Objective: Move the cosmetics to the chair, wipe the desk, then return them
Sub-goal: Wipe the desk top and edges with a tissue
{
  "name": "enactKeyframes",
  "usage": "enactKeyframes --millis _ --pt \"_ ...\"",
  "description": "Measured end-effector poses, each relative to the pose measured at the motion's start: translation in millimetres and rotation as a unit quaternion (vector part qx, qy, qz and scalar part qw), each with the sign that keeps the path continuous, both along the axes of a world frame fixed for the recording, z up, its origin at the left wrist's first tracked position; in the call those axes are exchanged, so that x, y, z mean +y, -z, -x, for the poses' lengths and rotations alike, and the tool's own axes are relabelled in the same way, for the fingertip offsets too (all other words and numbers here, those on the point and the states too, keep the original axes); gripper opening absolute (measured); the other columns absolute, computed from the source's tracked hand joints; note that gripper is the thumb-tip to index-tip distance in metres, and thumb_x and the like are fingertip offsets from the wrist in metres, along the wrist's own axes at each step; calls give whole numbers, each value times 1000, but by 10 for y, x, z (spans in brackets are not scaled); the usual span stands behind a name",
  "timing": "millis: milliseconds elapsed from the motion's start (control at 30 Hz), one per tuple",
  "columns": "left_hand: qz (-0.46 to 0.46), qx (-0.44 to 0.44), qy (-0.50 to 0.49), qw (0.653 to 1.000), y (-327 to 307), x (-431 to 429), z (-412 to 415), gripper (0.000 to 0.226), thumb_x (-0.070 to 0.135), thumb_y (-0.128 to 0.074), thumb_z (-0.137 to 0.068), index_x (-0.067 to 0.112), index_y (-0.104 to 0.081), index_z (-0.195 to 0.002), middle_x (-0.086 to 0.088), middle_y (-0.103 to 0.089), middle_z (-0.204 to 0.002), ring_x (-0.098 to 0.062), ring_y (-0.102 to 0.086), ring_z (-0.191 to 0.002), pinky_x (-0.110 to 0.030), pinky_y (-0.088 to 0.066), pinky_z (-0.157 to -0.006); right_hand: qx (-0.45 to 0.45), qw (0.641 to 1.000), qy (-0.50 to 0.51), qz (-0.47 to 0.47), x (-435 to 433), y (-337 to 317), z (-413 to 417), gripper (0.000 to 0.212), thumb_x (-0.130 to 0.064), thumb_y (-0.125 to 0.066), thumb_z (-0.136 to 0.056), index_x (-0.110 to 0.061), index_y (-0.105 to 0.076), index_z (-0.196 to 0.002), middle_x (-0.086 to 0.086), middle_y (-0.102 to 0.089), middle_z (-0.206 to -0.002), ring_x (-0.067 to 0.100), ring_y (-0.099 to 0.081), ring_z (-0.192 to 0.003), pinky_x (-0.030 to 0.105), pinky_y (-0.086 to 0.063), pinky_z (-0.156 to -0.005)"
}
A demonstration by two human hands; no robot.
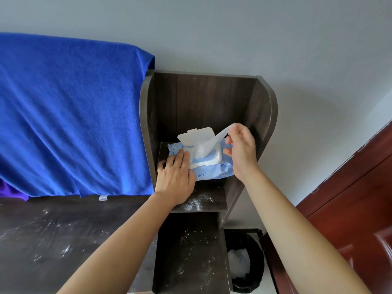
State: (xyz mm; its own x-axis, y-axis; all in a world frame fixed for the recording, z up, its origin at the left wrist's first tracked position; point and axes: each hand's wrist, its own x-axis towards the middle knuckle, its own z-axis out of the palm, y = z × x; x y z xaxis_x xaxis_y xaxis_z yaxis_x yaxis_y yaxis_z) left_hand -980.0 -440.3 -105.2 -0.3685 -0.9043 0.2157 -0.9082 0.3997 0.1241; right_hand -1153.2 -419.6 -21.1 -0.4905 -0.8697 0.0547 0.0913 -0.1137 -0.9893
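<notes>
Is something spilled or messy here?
Yes. White powder is scattered over the dark wooden desk top and the dark shelf ledges beside it, which looks like a spill not yet wiped. The right hand pinches a white wet wipe coming out of the blue wipes pack.

The cloth is bright blue, the shelf dark brown wood-grain, the wipe pack pale blue with a white lid, the wipe white, the desk dark with white specks.

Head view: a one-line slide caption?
Right hand pinches a wipe half out of the open pack; left hand holds the pack down.
</notes>
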Motion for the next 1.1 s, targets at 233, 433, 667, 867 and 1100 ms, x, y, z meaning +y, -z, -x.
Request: enactKeyframes --millis 233,433,667,867,1100 --pt "-21 18 11 1000 -57 -27 -3 72 53 -14 -90 17 -33 -150 -4 -30 -160 -24 -33 -140 -50 -29 -109 181 983 -26 -32 -44 142 67 20 -31 -56 -101 -21 -59 -119 -7 -63 -104 11 -62 -94 27 -53 -81" --pt "25 94 2 995 -117 -61 -6 75 65 -23 -90 15 -53 -137 -7 -43 -153 -32 -40 -134 -52 -40 -101 248 963 -46 -89 -70 305 94 38 -33 -64 -95 -23 -55 -131 -10 -61 -114 6 -58 -101 25 -49 -84" --pt "-29 74 5 997 -33 -146 -13 78 72 -15 -85 31 -44 -145 3 -38 -157 -22 -29 -143 -48 -28 -110 252 965 -20 -74 -189 249 33 17 -33 -55 -101 -21 -59 -113 -3 -63 -113 13 -61 -105 21 -51 -82" --pt "-47 87 -3 995 -47 -177 20 60 65 -32 -96 33 -40 -147 4 -35 -158 -20 -25 -145 -44 -21 -112 255 967 -26 -7 -153 15 35 8 -24 -52 -103 -26 -56 -110 -3 -60 -115 11 -58 -106 21 -50 -85" --pt "-47 69 -1 997 -48 -189 33 59 65 -35 -96 35 -38 -147 5 -33 -158 -20 -23 -144 -45 -18 -111 148 985 -14 86 -144 -343 28 9 -19 -52 -103 -26 -58 -101 -10 -61 -98 4 -57 -91 26 -48 -84"
